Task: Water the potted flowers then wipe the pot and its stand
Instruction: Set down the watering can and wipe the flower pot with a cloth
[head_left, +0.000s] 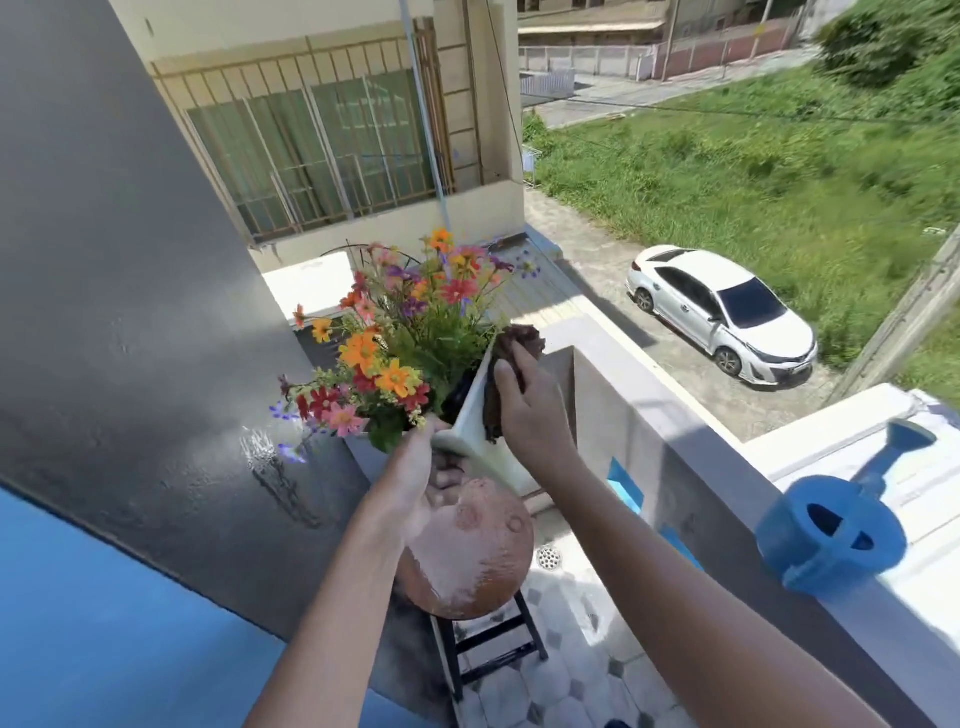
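A pale white pot (475, 415) full of orange, red, pink and purple flowers (395, 332) is lifted and tilted to the left above a round brown stool (467, 556) with black legs. My left hand (421, 467) grips the pot at its lower end. My right hand (524, 400) presses a dark brown cloth (511, 348) against the pot's right side, near the rim. The stool's wet top shows pale marks.
A blue watering can (836, 525) stands on the white balcony ledge (691, 415) at the right. A grey and blue wall (130, 364) closes the left side. The tiled floor (561, 680) has a drain (549, 557). Far below are a white car (722, 312) and grass.
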